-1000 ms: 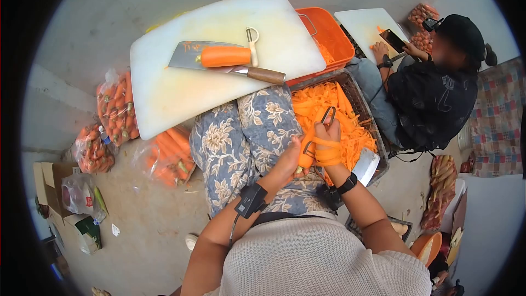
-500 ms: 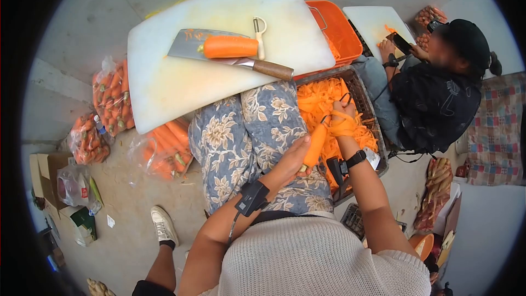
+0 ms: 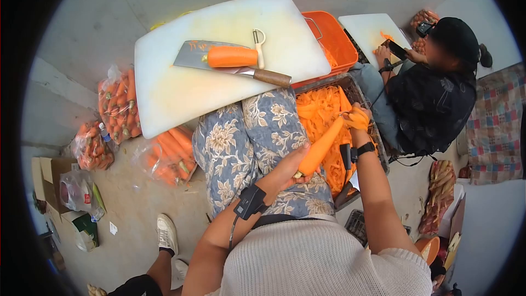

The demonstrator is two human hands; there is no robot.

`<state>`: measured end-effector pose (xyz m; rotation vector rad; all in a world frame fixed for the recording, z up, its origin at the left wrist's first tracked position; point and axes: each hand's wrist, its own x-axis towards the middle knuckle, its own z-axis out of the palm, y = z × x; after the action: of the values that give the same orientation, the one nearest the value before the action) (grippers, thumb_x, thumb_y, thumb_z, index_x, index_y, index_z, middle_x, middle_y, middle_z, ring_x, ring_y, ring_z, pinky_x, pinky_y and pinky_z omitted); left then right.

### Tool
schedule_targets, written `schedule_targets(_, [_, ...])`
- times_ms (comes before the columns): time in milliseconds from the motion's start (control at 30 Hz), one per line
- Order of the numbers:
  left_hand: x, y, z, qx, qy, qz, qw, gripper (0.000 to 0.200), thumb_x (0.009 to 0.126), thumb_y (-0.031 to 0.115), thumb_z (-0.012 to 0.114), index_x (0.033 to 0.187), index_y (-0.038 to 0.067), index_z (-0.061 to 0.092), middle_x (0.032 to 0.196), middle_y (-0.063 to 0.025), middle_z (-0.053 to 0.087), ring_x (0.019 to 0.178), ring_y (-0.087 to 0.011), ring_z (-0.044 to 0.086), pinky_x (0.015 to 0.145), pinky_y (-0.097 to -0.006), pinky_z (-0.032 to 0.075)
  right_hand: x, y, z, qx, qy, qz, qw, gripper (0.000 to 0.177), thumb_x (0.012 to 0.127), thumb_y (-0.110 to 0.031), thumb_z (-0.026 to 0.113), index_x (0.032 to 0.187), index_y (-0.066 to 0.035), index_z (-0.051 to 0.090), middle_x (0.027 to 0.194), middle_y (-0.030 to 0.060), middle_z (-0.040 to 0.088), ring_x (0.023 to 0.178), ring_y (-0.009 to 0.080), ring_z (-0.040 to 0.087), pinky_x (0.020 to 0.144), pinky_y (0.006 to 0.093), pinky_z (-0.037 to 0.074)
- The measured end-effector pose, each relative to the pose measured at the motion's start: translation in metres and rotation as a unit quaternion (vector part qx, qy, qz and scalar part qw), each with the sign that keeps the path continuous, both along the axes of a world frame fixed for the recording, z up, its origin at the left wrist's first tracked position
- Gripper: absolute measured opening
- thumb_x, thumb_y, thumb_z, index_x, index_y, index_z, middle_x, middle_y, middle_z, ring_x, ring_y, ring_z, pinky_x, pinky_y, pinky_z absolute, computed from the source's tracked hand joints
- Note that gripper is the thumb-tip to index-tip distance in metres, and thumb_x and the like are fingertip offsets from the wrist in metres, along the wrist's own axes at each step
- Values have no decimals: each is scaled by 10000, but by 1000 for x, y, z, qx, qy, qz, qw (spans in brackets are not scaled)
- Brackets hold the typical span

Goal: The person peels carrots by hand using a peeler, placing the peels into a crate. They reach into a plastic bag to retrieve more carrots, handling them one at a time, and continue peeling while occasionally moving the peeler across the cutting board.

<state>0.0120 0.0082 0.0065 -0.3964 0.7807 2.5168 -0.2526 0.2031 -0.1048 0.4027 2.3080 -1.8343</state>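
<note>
My left hand (image 3: 296, 165) is closed around the thick end of a peeled carrot (image 3: 322, 147), which slants up and to the right over my lap. At the carrot's far tip is my right hand (image 3: 359, 119), its fingers closed on a peeler (image 3: 344, 114) that is mostly hidden. Strips of orange peel drape over that hand. Under it, a dark crate (image 3: 378, 141) is filled with carrot peelings (image 3: 319, 104). Above my knees, a white cutting board (image 3: 164, 96) bears a cleaver (image 3: 189, 56), a carrot piece (image 3: 233, 56) and a second, white-handled peeler (image 3: 259, 49).
An orange bin (image 3: 341, 49) stands behind the crate. To the right, a co-worker (image 3: 433, 93) holds a knife at another cutting board (image 3: 364, 27). Bags of carrots (image 3: 118, 104) sit on the left, with an open bag (image 3: 167, 156) by my knee. Someone's shoe (image 3: 166, 233) is nearby.
My right hand has moved slightly right, out to the carrot's far tip. The carrot now points further up and right, with more of its length showing. The whole view has shifted a little.
</note>
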Motion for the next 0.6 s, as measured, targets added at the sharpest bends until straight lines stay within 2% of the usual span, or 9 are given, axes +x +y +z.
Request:
schedule_targets(33, [1, 1, -2, 13, 16, 6, 1000, 474, 920, 486, 361, 1147, 71, 397, 794, -91, 586, 527, -100, 537, 405, -193, 401, 11, -13, 22, 0, 1, 2, 1000, 194, 780, -153, 534, 753, 27, 467, 607, 110, 488, 449, 186, 467, 417, 329, 403])
schedule_targets(100, [3, 5, -8, 28, 30, 9, 999, 477, 915, 481, 384, 1161, 72, 398, 826, -94, 597, 580, -108, 572, 426, -198, 423, 37, -35, 63, -7, 7, -113, 994, 212, 734, -161, 563, 750, -23, 404, 639, 104, 453, 456, 214, 501, 383, 341, 401])
schedule_targets(133, [1, 6, -11, 58, 0, 32, 998, 484, 904, 476, 415, 1175, 76, 402, 860, -103, 604, 636, -118, 593, 438, -196, 436, 42, -33, 65, -63, -39, -90, 993, 336, 780, -192, 547, 998, 30, 422, 802, 173, 577, 524, 203, 544, 424, 307, 444])
schedule_targets(200, [-1, 3, -20, 104, -13, 47, 993, 517, 876, 470, 481, 1209, 83, 402, 939, -130, 612, 771, -145, 626, 475, -198, 466, 57, -33, 68, -83, -23, -86, 993, 348, 780, -187, 545, 1013, 36, 414, 852, 181, 576, 549, 217, 564, 428, 301, 456])
schedule_targets(300, [-2, -1, -11, 147, -36, 65, 986, 502, 880, 470, 473, 1193, 80, 424, 937, -114, 607, 752, -150, 621, 479, -203, 469, 93, -53, 100, -136, -46, -61, 988, 319, 779, -142, 536, 1020, 16, 400, 970, 179, 550, 663, 234, 609, 457, 299, 490])
schedule_targets(400, [-6, 1, -27, 191, -81, 87, 974, 496, 902, 487, 399, 1130, 56, 489, 916, -110, 597, 756, -185, 612, 457, -226, 478, 122, -72, 103, -152, 26, -10, 988, 299, 776, -97, 537, 1010, -12, 372, 1055, 178, 509, 789, 213, 599, 548, 283, 503])
schedule_targets(467, [-3, 4, -17, 159, -76, 96, 980, 486, 900, 499, 394, 1101, 70, 502, 875, -94, 595, 719, -178, 612, 442, -220, 463, 138, -77, 90, -89, 152, 118, 977, 254, 780, -59, 534, 965, -24, 363, 1064, 149, 480, 951, 202, 553, 719, 261, 480])
schedule_targets(567, [-3, 5, -8, 92, -88, 102, 987, 472, 893, 526, 386, 1042, 98, 520, 799, -66, 591, 631, -159, 597, 412, -209, 427, 179, -105, 125, -127, 203, 143, 960, 196, 787, -25, 519, 923, -17, 378, 1008, 112, 466, 959, 165, 500, 783, 261, 428])
schedule_targets(600, [-3, 7, -7, 57, -107, 96, 988, 468, 889, 541, 383, 1013, 112, 525, 762, -53, 588, 579, -147, 584, 398, -204, 407, 181, -106, 118, -133, 211, 152, 956, 243, 776, -63, 560, 940, -13, 387, 966, 95, 448, 828, 136, 463, 718, 285, 419])
